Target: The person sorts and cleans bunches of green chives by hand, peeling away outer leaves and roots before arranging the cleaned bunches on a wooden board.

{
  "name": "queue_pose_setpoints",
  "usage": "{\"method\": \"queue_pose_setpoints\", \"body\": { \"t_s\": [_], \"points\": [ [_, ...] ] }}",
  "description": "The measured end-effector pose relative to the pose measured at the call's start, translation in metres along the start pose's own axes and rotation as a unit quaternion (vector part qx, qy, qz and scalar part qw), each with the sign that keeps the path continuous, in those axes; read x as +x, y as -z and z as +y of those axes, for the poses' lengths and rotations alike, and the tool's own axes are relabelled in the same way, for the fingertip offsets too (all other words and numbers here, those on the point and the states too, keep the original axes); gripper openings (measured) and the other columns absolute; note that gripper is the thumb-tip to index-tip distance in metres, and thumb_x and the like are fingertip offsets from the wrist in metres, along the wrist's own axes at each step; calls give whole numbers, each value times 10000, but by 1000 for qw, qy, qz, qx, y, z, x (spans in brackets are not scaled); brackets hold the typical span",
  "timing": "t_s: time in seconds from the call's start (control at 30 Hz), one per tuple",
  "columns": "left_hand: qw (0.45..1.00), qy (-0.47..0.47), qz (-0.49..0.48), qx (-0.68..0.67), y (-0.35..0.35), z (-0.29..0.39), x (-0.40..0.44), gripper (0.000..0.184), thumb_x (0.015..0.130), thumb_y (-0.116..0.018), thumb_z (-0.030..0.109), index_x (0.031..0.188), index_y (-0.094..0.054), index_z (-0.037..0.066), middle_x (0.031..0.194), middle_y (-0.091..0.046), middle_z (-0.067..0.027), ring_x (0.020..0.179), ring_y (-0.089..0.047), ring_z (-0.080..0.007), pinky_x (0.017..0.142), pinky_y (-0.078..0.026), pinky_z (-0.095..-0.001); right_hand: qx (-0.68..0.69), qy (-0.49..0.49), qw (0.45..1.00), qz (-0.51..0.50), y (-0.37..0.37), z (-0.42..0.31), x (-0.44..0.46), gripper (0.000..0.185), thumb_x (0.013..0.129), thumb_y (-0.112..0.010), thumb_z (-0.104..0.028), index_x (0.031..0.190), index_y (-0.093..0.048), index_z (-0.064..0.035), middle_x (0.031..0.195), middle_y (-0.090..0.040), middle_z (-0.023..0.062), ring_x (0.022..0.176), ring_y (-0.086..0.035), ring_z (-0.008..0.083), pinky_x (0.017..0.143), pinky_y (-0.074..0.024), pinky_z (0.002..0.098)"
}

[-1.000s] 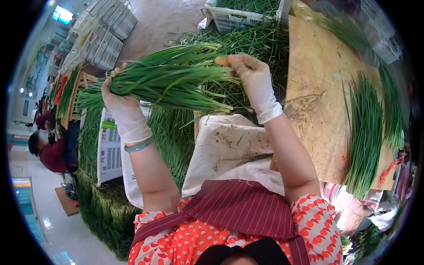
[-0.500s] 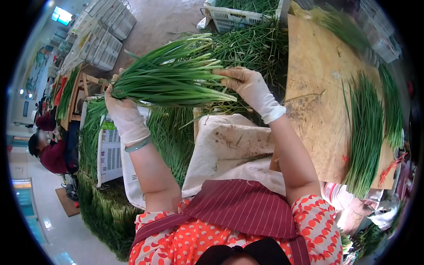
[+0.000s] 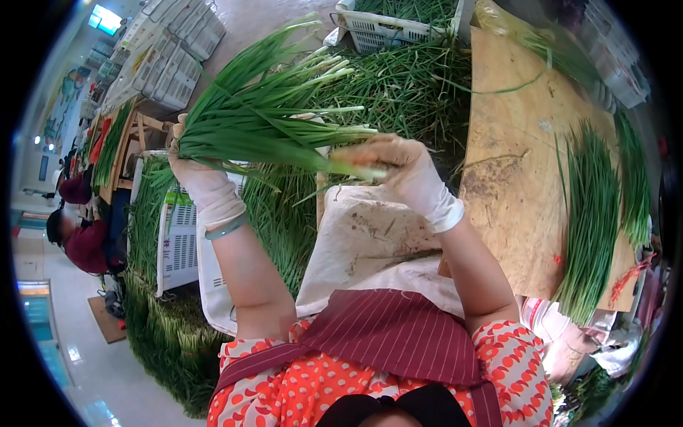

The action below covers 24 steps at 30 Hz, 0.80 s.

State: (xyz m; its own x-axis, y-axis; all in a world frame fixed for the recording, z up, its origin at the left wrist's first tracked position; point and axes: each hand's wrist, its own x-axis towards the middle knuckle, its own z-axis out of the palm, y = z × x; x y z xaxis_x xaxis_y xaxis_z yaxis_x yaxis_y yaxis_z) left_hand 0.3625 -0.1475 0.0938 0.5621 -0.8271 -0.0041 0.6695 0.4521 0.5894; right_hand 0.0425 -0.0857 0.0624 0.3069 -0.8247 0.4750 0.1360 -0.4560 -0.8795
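Note:
A loose bunch of garlic chives (image 3: 249,117) is held up in front of me, its leaves to the left and pale stem ends fanned to the right. My left hand (image 3: 196,164), in a whitish glove, is closed around the leafy end. At the lower stem ends, my gloved right hand (image 3: 405,167) has its fingers pinched on some of the chives, and the fingertips are blurred. Beneath the bunch lies a heap of loose green leaves and scraps (image 3: 405,85). A soiled white cloth (image 3: 370,220) is spread between my arms.
To the right is a wooden board (image 3: 509,178) bearing a long chive bundle (image 3: 592,213). A white crate (image 3: 388,35) with greens stands beyond the heap. Another white crate (image 3: 178,242) is at left. Stacked crates (image 3: 167,64) and a seated person (image 3: 85,242) are farther left.
The bunch has fanned wider, its upper stems swinging up. My right hand has moved slightly down and right, drawing the lower stems apart from the rest.

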Motion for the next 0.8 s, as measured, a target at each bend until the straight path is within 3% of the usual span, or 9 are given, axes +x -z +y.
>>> {"method": "queue_pose_setpoints", "body": {
  "t_s": [0.07,0.1,0.23,0.37,0.43,0.53,0.67,0.73,0.8],
  "points": [
    [965,110,-230,-64,20,4,13,263,869,-403,152,944,-627,36,1054,-648,-107,1011,-597,-253,923,-466,-427,-56,-53,993,-89,6,-17,-1,223,799,-704,-124,1010,-700,-52,907,-695,67,881,-635,157,813,-505,285],
    [965,110,-230,-64,23,5,13,263,869,-403,152,944,-627,36,1054,-648,-107,1011,-597,-253,923,-466,-427,-112,-105,972,-176,11,-22,-2,217,784,-717,-126,989,-708,-54,882,-697,69,848,-642,164,784,-511,284],
    [989,-5,-151,9,5,1,-6,261,893,-473,131,1087,-598,10,1104,-627,-132,979,-621,-258,889,-503,-430,-66,-268,950,-144,35,-10,-10,159,795,-709,-86,940,-711,-22,881,-686,63,858,-626,135,773,-496,263],
    [993,-27,-81,75,7,7,6,308,890,-421,167,1093,-601,21,1097,-630,-110,981,-617,-245,888,-504,-413,-56,-223,971,66,37,3,-8,298,802,-719,-141,1068,-669,-17,928,-685,54,888,-621,133,829,-490,270],
    [991,-44,-74,103,4,4,4,325,893,-415,163,1120,-593,14,1107,-628,-118,982,-618,-248,882,-511,-414,-127,-59,983,119,29,10,3,356,793,-735,-189,1098,-652,-24,1058,-664,99,890,-616,134,830,-476,257],
    [988,-61,-52,134,-5,-2,-5,340,898,-405,149,1146,-587,4,1117,-625,-127,990,-617,-248,882,-516,-409,152,-194,969,31,16,13,18,382,821,-706,-166,1141,-598,13,982,-677,72,891,-624,134,844,-493,266],
    [981,-100,-44,162,-9,-6,-11,322,917,-416,127,1158,-581,-7,1136,-618,-122,1002,-614,-231,885,-513,-379,301,-227,921,101,14,13,25,297,886,-635,-172,1093,-600,37,965,-674,104,854,-631,120,792,-513,243],
    [988,-41,-108,98,9,4,0,308,921,-428,112,1160,-579,-12,1143,-615,-120,1008,-610,-223,885,-511,-367,287,-230,922,122,9,11,29,244,921,-581,-171,1056,-621,28,969,-677,99,843,-621,108,781,-506,240],
    [985,19,-172,29,20,1,5,295,925,-440,97,1161,-577,-17,1151,-612,-117,1013,-606,-216,885,-508,-354,107,-75,980,153,5,13,31,220,935,-559,-174,1021,-647,8,968,-680,79,807,-601,89,759,-489,225]
  ]
}}
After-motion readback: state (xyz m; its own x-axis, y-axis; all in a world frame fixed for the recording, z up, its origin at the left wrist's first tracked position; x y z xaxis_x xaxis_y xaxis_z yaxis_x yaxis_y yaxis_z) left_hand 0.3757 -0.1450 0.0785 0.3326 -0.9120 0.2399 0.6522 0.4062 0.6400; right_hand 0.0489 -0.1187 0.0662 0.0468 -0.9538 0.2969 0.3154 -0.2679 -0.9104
